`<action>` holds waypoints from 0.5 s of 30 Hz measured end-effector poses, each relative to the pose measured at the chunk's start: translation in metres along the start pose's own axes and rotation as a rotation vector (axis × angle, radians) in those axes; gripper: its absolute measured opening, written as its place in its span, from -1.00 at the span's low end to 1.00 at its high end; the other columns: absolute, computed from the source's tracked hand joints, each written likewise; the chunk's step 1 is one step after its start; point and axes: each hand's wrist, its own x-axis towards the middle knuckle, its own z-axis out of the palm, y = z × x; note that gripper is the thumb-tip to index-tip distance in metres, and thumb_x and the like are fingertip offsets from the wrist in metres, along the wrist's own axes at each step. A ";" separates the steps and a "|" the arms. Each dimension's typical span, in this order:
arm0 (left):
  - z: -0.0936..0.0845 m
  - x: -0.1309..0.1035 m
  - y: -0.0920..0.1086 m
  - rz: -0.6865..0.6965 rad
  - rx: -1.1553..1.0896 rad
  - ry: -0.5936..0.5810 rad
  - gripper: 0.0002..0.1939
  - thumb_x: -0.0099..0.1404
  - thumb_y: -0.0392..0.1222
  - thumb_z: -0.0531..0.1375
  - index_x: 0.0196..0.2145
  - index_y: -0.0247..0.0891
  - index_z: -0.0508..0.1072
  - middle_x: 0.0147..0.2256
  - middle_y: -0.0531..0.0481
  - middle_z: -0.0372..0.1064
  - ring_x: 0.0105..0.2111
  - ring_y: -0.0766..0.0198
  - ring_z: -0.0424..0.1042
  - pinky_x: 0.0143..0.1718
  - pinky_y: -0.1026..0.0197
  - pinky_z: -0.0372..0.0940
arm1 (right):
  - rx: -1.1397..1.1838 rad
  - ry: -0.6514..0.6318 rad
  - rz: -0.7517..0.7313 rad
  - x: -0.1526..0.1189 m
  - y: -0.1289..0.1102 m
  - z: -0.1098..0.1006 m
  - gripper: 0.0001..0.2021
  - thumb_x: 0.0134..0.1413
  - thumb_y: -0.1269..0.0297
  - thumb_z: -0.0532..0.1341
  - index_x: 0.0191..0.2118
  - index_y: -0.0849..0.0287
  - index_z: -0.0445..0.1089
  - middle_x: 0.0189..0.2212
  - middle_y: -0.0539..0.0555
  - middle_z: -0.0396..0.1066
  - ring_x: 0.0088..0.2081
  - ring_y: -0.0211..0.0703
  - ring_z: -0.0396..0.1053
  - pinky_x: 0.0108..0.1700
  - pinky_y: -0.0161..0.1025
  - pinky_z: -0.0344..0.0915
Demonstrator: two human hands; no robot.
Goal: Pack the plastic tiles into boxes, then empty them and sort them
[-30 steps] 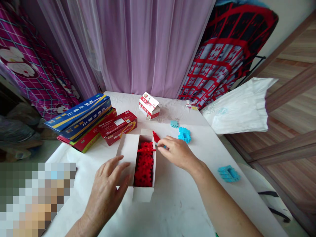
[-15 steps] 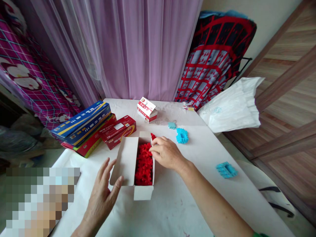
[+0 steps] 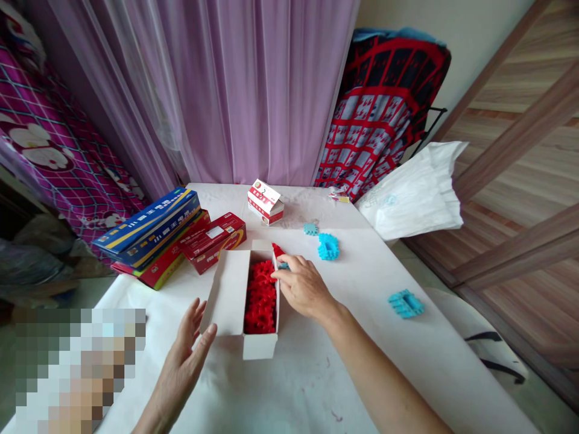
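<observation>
White card forms one open carton (image 3: 228,292), the landmark on the white-covered table (image 3: 307,367). Its long axis runs from the near edge of the table toward the curtain (image 3: 262,90), its wide flap lies open to the left, and one end flap points at the wearer. Red toothed pieces (image 3: 261,301) fill it, too tangled to count.

One pointed red piece (image 3: 277,249) shows at the carton's far right corner, beside the right hand (image 3: 305,288). That hand's thumb and forefinger are close together over the right rim; whether they clamp a piece cannot be told. A bit of blue shows behind them. The left hand (image 3: 185,346) has its thumb and fingers apart, at the flap's outer edge; contact is unclear.

Three blue pieces lie right of the carton: a small flat one (image 3: 311,229) and a thicker one (image 3: 329,247) beyond it, and another (image 3: 406,304) well apart.

Beyond the carton to the left are two blue boxes (image 3: 147,222) with slanted Chinese lettering, stacked on a red-and-green box (image 3: 165,262), plus one red box (image 3: 216,241) with a pale label. Straight beyond stands one small white-and-red box (image 3: 265,205), handwritten "2" on top.
</observation>
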 end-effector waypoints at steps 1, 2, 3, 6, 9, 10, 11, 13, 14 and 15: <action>0.001 -0.001 0.004 -0.015 -0.011 0.012 -0.38 0.32 0.07 0.10 0.29 -0.02 0.08 0.30 -0.22 0.09 0.29 -0.07 0.06 0.22 -0.28 0.10 | -0.004 -0.019 0.010 0.002 -0.002 0.002 -0.74 0.11 0.43 0.16 -0.19 0.04 0.56 0.08 0.15 0.37 0.06 0.03 0.30 0.07 0.02 0.26; 0.002 -0.003 0.008 -0.030 -0.020 0.011 -0.39 0.32 0.07 0.11 0.28 -0.03 0.10 0.30 -0.21 0.08 0.29 -0.08 0.04 0.22 -0.29 0.09 | 0.010 -0.019 0.027 0.004 -0.002 0.001 -0.75 0.11 0.43 0.16 -0.20 0.05 0.56 0.07 0.15 0.37 0.06 0.03 0.30 0.08 0.03 0.26; 0.002 -0.004 0.013 -0.042 -0.026 -0.001 -0.39 0.32 0.08 0.11 0.27 -0.03 0.12 0.31 -0.20 0.06 0.30 -0.09 0.02 0.23 -0.28 0.09 | 0.041 0.005 0.046 0.005 0.000 0.000 -0.75 0.11 0.43 0.15 -0.20 0.06 0.57 0.06 0.15 0.38 0.06 0.01 0.31 0.09 0.02 0.26; 0.003 -0.007 0.025 -0.058 -0.022 -0.041 -0.39 0.31 0.09 0.10 0.27 -0.06 0.13 0.33 -0.18 0.03 0.32 -0.07 -0.03 0.25 -0.23 0.07 | 0.188 0.163 0.135 0.005 0.011 -0.008 -0.70 0.14 0.44 0.09 -0.18 0.09 0.55 0.01 0.14 0.42 0.06 -0.07 0.34 0.14 -0.07 0.25; 0.005 -0.009 0.031 -0.027 -0.046 -0.022 -0.37 0.31 0.10 0.09 0.28 -0.05 0.10 0.33 -0.16 0.03 0.32 -0.03 0.00 0.27 -0.19 0.05 | 0.361 0.188 0.259 -0.004 0.018 -0.006 -0.66 0.17 0.44 0.02 -0.12 0.10 0.52 -0.07 0.11 0.50 -0.01 -0.13 0.42 0.11 -0.12 0.30; 0.006 -0.009 0.032 -0.007 -0.062 -0.014 -0.36 0.31 0.10 0.10 0.28 -0.04 0.08 0.33 -0.16 0.02 0.32 -0.02 0.01 0.27 -0.19 0.05 | 0.423 0.153 0.296 -0.009 0.018 -0.002 -0.65 0.18 0.43 0.01 -0.09 0.10 0.50 -0.10 0.10 0.52 -0.04 -0.14 0.45 0.07 -0.13 0.34; 0.008 -0.009 0.033 0.020 -0.077 -0.009 -0.35 0.30 0.11 0.11 0.29 -0.03 0.06 0.34 -0.15 0.01 0.32 -0.01 0.02 0.27 -0.19 0.05 | 0.488 0.112 0.328 -0.015 0.017 0.003 -0.65 0.19 0.42 0.01 -0.07 0.09 0.49 -0.12 0.08 0.53 -0.09 -0.15 0.48 0.03 -0.13 0.37; 0.014 -0.008 0.035 0.090 -0.092 -0.008 -0.33 0.29 0.11 0.13 0.29 -0.02 0.05 0.34 -0.14 0.01 0.32 0.00 0.03 0.27 -0.18 0.05 | 0.611 0.048 0.380 -0.024 0.013 0.015 -0.66 0.21 0.39 0.00 -0.03 0.08 0.45 -0.11 0.06 0.54 -0.19 -0.17 0.51 -0.03 -0.15 0.41; 0.016 -0.008 0.037 0.126 -0.092 -0.008 -0.32 0.28 0.12 0.14 0.29 -0.02 0.06 0.33 -0.13 0.02 0.31 0.00 0.03 0.28 -0.16 0.04 | 0.660 0.039 0.397 -0.027 0.012 0.020 -0.66 0.21 0.38 0.00 -0.01 0.08 0.44 -0.09 0.06 0.53 -0.21 -0.19 0.52 -0.03 -0.15 0.42; 0.019 -0.008 0.040 0.156 -0.090 -0.009 -0.31 0.26 0.13 0.15 0.29 -0.03 0.07 0.33 -0.13 0.03 0.31 0.00 0.03 0.28 -0.15 0.02 | 0.693 0.045 0.405 -0.027 0.011 0.025 -0.66 0.21 0.37 0.01 0.00 0.08 0.44 -0.06 0.06 0.52 -0.19 -0.19 0.52 -0.01 -0.15 0.41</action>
